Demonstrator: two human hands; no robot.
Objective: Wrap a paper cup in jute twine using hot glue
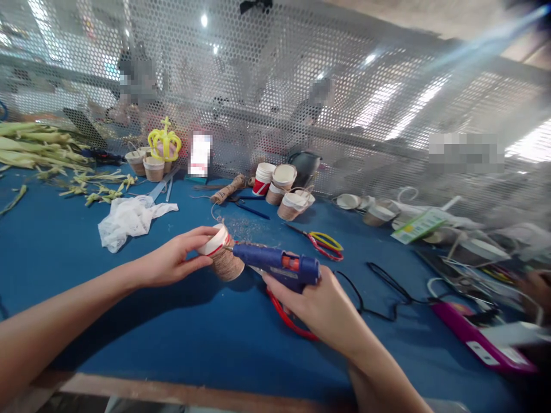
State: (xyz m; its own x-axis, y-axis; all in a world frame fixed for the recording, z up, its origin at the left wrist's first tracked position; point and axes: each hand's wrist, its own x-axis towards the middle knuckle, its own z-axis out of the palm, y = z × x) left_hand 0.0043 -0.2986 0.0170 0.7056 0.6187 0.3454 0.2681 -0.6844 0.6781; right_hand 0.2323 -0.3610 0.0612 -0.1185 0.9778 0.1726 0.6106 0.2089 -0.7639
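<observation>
My left hand (174, 258) grips a paper cup (221, 253) by its rim, tilted on its side just above the blue table (129, 321). The cup is wrapped in brown twine below a red and white band. My right hand (316, 304) is closed round a blue hot glue gun (278, 263). The gun's nozzle points left and touches the cup near the band. A black cord (379, 287) trails from the gun to the right. Red scissor handles (286, 318) lie under my right hand.
More cups (282, 189), a twine spool (227, 189), yellow-handled scissors (325, 242), a white cloth (129, 218), green leaf strips (38, 152) and a yellow crown (164, 143) lie on the table. A mesh screen (275, 86) backs it. Another person's hand (536, 287) works at right beside a pink case (477, 338).
</observation>
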